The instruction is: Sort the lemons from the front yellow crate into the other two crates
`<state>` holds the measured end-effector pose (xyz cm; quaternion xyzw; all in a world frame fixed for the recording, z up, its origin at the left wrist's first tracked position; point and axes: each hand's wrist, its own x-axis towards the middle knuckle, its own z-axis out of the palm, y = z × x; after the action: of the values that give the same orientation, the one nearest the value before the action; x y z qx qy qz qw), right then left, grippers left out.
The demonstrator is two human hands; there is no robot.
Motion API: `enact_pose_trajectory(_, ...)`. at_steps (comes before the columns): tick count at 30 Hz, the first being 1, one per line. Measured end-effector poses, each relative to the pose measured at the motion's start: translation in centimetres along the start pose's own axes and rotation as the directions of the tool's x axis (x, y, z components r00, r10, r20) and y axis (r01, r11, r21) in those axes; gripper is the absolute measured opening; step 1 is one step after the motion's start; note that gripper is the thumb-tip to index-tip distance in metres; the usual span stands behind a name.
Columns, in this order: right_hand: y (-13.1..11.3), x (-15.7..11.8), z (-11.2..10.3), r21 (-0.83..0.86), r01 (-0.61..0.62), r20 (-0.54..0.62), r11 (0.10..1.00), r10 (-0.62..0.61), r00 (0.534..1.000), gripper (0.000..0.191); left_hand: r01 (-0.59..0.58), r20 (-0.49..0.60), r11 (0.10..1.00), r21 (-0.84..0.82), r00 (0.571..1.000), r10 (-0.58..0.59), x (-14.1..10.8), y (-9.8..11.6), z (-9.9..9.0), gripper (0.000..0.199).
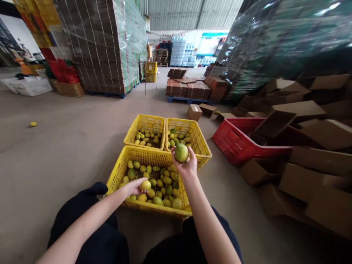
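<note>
My right hand [187,167] is raised above the near crate's right end, its fingers wrapped round a green lemon [181,152]. Lower down, over the fruit in that crate, my left hand [136,187] grips a yellow lemon [145,185]. The large yellow plastic crate [117,169] in front of my knees holds many yellow and greenish lemons [158,200]. Behind it two smaller yellow crates stand side by side: the left crate [129,134] and the right crate [204,146], each with a layer of lemons at the bottom.
To the right, a red crate [229,145] holds cardboard, with open cardboard boxes [310,183] heaped around it. One lemon [33,124] lies on the floor at left. Wrapped stacks [96,47] and a pallet of flat cartons [188,90] stand farther back.
</note>
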<state>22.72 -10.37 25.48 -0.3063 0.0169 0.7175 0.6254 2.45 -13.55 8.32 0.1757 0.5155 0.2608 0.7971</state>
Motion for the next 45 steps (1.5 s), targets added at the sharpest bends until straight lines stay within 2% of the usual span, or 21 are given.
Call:
enact_pose_trajectory(2, -0.2, -0.1, -0.3, 0.011, -0.042, -0.053, 0.999, 0.042, 0.998, 0.026, 0.148, -0.125, 0.987, 0.065, 0.982, -0.139, 0.4, -0.2, -0.3, 0.031)
enact_pose_trajectory(4, -0.4, -0.1, -0.5, 0.022, -0.058, -0.087, 0.998, 0.060, 0.994, 0.026, 0.153, -0.242, 0.985, 0.083, 0.962, -0.129, 0.3, 2.4, 0.4, 0.033)
enact_pose_trajectory(6, -0.6, -0.1, -0.7, 0.031, -0.047, -0.089, 0.998, 0.050, 0.995, 0.025, -0.046, -0.361, 0.994, 0.100, 0.929, 0.079, -0.3, 7.6, 1.7, 0.038)
enact_pose_trajectory(8, -0.8, -0.2, -0.8, 0.034, -0.035, -0.086, 0.999, 0.037, 0.996, 0.024, -0.207, -0.381, 0.970, 0.127, 0.893, 0.241, -1.1, 13.9, 3.0, 0.048)
enact_pose_trajectory(10, -1.0, -0.3, -1.0, 0.024, -0.035, -0.092, 0.999, 0.037, 0.995, 0.024, -0.302, -0.426, 0.937, 0.176, 0.835, 0.349, -2.2, 19.3, 3.8, 0.055)
enact_pose_trajectory(12, -1.2, -0.4, -1.1, 0.006, -0.044, -0.109, 0.999, 0.044, 0.993, 0.023, -0.347, -0.461, 0.907, 0.237, 0.782, 0.420, -3.5, 22.1, 3.5, 0.051)
enact_pose_trajectory(13, -1.2, -0.4, -1.1, -0.003, -0.049, -0.117, 0.999, 0.048, 0.992, 0.023, -0.353, -0.468, 0.896, 0.270, 0.765, 0.442, -4.2, 22.3, 3.0, 0.046)
enact_pose_trajectory(15, -1.3, -0.5, -1.2, -0.021, -0.054, -0.129, 0.998, 0.051, 0.990, 0.020, -0.335, -0.480, 0.878, 0.341, 0.742, 0.469, -5.4, 20.6, 1.4, 0.034)
enact_pose_trajectory(17, -1.3, -0.6, -1.2, -0.048, -0.048, -0.144, 0.998, 0.041, 0.989, 0.017, -0.293, -0.498, 0.859, 0.420, 0.716, 0.489, -6.3, 17.4, -0.5, 0.022)
enact_pose_trajectory(21, -0.8, -0.9, -1.7, -0.135, -0.056, -0.187, 0.989, 0.030, 0.982, 0.014, -0.202, -0.513, 0.793, 0.576, 0.665, 0.542, -6.9, 11.8, -3.7, 0.018)
enact_pose_trajectory(23, -0.1, -0.9, -2.3, -0.208, -0.080, -0.199, 0.975, 0.038, 0.979, 0.014, -0.160, -0.462, 0.737, 0.657, 0.688, 0.561, -7.0, 10.5, -4.4, 0.020)
enact_pose_trajectory(26, 1.9, -0.9, -3.9, -0.352, -0.162, -0.253, 0.922, 0.073, 0.965, 0.012, -0.126, -0.330, 0.616, 0.777, 0.753, 0.570, -7.4, 9.3, -4.9, 0.020)
enact_pose_trajectory(28, 3.6, -0.9, -5.4, -0.442, -0.254, -0.309, 0.861, 0.120, 0.944, 0.012, -0.062, -0.201, 0.430, 0.901, 0.818, 0.539, -8.1, 8.6, -5.3, 0.021)
enact_pose_trajectory(30, 5.6, -1.0, -7.4, -0.511, -0.353, -0.362, 0.784, 0.175, 0.915, 0.013, 0.024, -0.081, 0.137, 0.990, 0.898, 0.432, -9.0, 7.8, -5.9, 0.027)
enact_pose_trajectory(32, 7.5, -1.3, -9.8, -0.541, -0.449, -0.431, 0.711, 0.224, 0.874, 0.014, 0.079, -0.042, -0.107, 0.991, 0.951, 0.306, -9.9, 7.2, -6.9, 0.038)
enact_pose_trajectory(33, 8.4, -1.6, -11.0, -0.545, -0.487, -0.463, 0.683, 0.239, 0.853, 0.014, 0.095, -0.049, -0.160, 0.982, 0.961, 0.273, -10.3, 7.1, -7.5, 0.041)
enact_pose_trajectory(37, 10.5, -2.5, -14.8, -0.532, -0.598, -0.558, 0.600, 0.282, 0.780, 0.018, 0.159, -0.090, -0.203, 0.966, 0.946, 0.311, -11.2, 7.3, -9.8, 0.046)
enact_pose_trajectory(39, 9.9, -2.2, -14.6, -0.512, -0.568, -0.542, 0.644, 0.271, 0.795, 0.019, 0.174, -0.103, -0.174, 0.969, 0.929, 0.355, -11.5, 7.8, -10.8, 0.043)
enact_pose_trajectory(41, 7.8, -0.9, -12.3, -0.479, -0.451, -0.467, 0.753, 0.216, 0.858, 0.016, 0.179, -0.124, -0.111, 0.978, 0.915, 0.385, -11.8, 8.3, -11.6, 0.039)
enact_pose_trajectory(43, 4.4, 1.3, -8.4, -0.401, -0.187, -0.330, 0.897, 0.049, 0.943, 0.011, 0.179, -0.146, -0.043, 0.983, 0.899, 0.412, -12.0, 8.7, -12.1, 0.035)
enact_pose_trajectory(45, 0.5, 3.8, -4.0, -0.373, -0.055, -0.269, 0.926, -0.051, 0.962, 0.019, 0.153, -0.146, 0.020, 0.988, 0.881, 0.451, -12.0, 9.1, -12.2, 0.031)
